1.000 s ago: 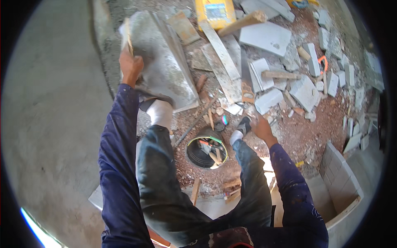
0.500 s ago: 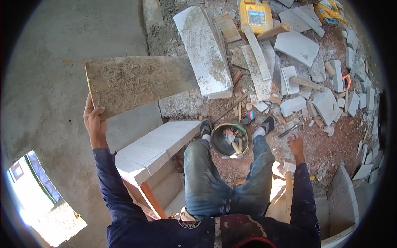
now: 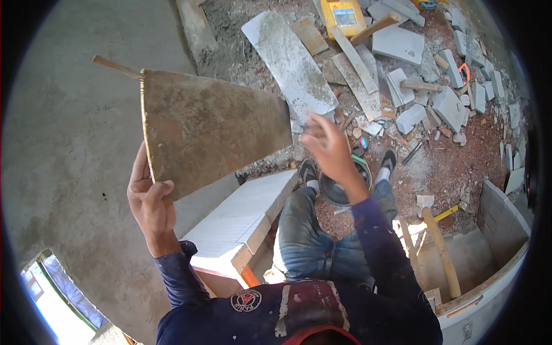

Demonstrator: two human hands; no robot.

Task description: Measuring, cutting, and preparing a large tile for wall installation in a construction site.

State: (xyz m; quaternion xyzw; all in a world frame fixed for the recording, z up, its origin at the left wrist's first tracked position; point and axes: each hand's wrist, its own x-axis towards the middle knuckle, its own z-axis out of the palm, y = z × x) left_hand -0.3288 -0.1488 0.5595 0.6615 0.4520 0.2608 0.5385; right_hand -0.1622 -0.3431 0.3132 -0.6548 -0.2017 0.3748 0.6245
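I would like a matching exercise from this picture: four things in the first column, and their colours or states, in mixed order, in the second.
First column:
1. board
2. left hand
3. right hand
4. canister

Second column:
A. yellow
B. apart from the board, holding nothing visible
C. brown, held by one edge
D. gripping the board

Pairs: 1-C, 2-D, 3-B, 4-A

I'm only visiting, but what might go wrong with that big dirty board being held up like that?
The left hand grips the board near one end, and the right hand looks open and apart from it, so the far end might dip or twist.

That far end also appears close to the pale slab, so it could knock against it.

With a black bucket between the feet, a careless step might cause a stumble.
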